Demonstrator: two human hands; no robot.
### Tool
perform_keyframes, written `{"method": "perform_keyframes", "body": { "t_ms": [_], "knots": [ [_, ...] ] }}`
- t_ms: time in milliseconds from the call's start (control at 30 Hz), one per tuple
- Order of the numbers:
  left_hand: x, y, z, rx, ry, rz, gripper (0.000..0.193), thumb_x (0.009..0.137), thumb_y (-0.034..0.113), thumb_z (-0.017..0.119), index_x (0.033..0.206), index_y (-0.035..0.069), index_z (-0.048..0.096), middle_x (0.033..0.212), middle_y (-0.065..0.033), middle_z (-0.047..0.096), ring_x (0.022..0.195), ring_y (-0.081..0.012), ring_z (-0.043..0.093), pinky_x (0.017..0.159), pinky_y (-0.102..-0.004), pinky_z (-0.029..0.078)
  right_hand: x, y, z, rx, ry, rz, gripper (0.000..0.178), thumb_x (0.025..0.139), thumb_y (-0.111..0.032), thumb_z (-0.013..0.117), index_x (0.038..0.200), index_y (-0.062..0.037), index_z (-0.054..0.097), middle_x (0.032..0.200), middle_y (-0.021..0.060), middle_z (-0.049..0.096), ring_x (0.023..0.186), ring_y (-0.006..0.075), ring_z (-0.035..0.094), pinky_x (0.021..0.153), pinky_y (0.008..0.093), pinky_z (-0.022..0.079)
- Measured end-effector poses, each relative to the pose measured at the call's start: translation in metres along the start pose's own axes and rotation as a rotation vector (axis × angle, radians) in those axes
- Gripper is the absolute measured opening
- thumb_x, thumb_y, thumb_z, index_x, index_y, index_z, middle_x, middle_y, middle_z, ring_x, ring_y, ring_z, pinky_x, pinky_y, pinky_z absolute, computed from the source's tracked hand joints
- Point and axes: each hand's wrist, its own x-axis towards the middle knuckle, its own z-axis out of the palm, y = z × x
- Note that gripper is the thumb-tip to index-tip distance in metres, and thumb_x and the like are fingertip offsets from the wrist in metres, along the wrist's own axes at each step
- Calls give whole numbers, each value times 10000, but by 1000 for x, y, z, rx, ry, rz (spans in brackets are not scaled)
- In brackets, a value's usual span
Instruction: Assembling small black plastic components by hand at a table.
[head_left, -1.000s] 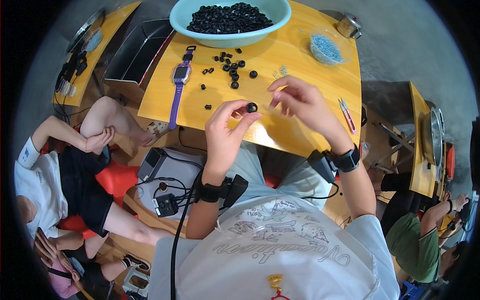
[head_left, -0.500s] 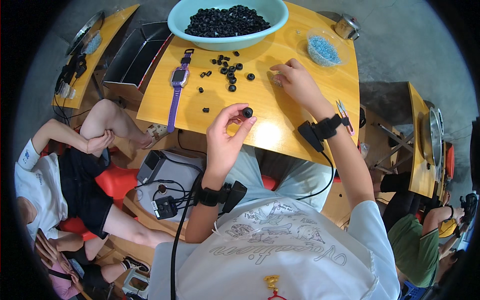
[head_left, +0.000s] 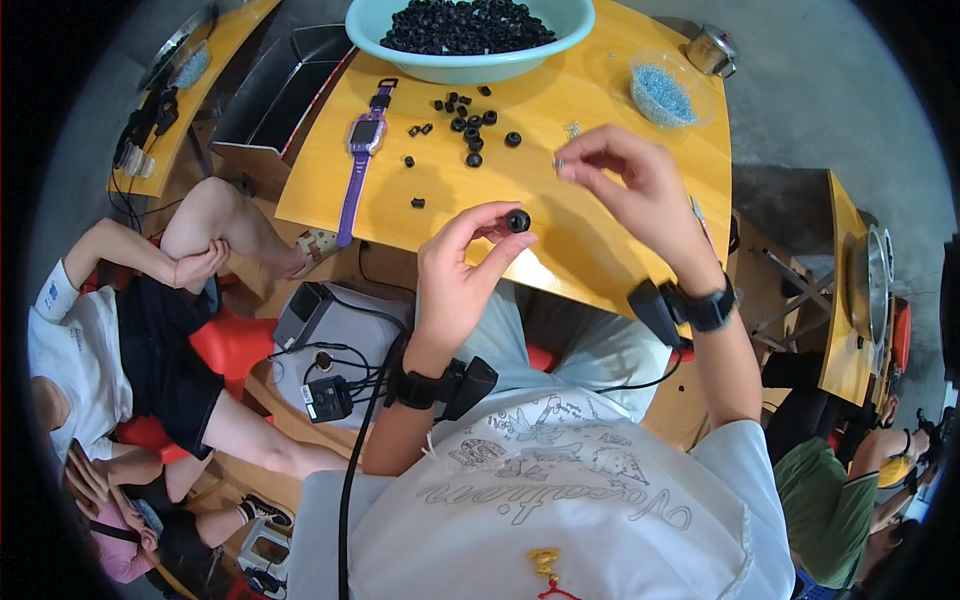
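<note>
A black round piece (head_left: pixel 517 221) sits nearer the person than the turquoise basin (head_left: pixel 470 72), held just over the near edge of the table (head_left: pixel 315 195). The person's left hand (head_left: pixel 455 265) grips it between thumb and fingertips, these parted only by the piece's own width, with a round hole in it facing up. The other left fingers are curled, and what lies inside their curl cannot be told.

The right hand (head_left: pixel 640 190) hovers over the table, to the right of the basin and nearer the person. Its thumb and forefinger come almost together at the tips, pinching a small pale bit (head_left: pixel 560 162), too tiny to make out its shape; the remaining fingers are bent loosely.

Between the basin and the left hand lie scattered loose black pieces (head_left: pixel 473 137), some round, some smaller. A few clear bits (head_left: pixel 572 129) rest to the basin's near right, just beyond the right fingertips. The basin itself holds a heap of black parts (head_left: pixel 465 28). To its right stand a clear bowl of pale blue bits (head_left: pixel 663 92) and, farther right, a metal cup (head_left: pixel 711 50). Left and nearer lies a purple watch (head_left: pixel 366 134).
</note>
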Motion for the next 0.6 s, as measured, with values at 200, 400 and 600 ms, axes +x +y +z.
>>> {"method": "perform_keyframes", "body": {
  "t_ms": [200, 400, 600],
  "knots": [
    [-3, 0, 2, -18, -31, 49, 234, 731, -34, 639, 953, -32, 565, 870, -54, 598, 798, -104, 542, 744, -231, 441, -36, -23, 9, 263, -65, 149, 112, 763, -59, 629, 834, 25, 611, 789, 51, 629, 743, 106, 587, 706, 235, 475],
    [-5, 4, 9, -14, -26, 128, 228, 690, 33, 691, 881, -36, 586, 745, -61, 607, 675, -102, 558, 634, -227, 456, -41, -15, 19, 356, -69, 213, 99, 779, -46, 612, 840, 32, 600, 799, 53, 624, 761, 98, 581, 709, 224, 473],
    [-6, 4, 5, 33, -12, 148, 201, 697, 37, 685, 858, -32, 586, 737, -67, 609, 649, -108, 557, 617, -224, 455, -32, -6, 29, 592, -152, 285, 91, 802, -41, 589, 875, -2, 551, 800, 46, 593, 750, 91, 567, 687, 220, 462]
  ]
}}
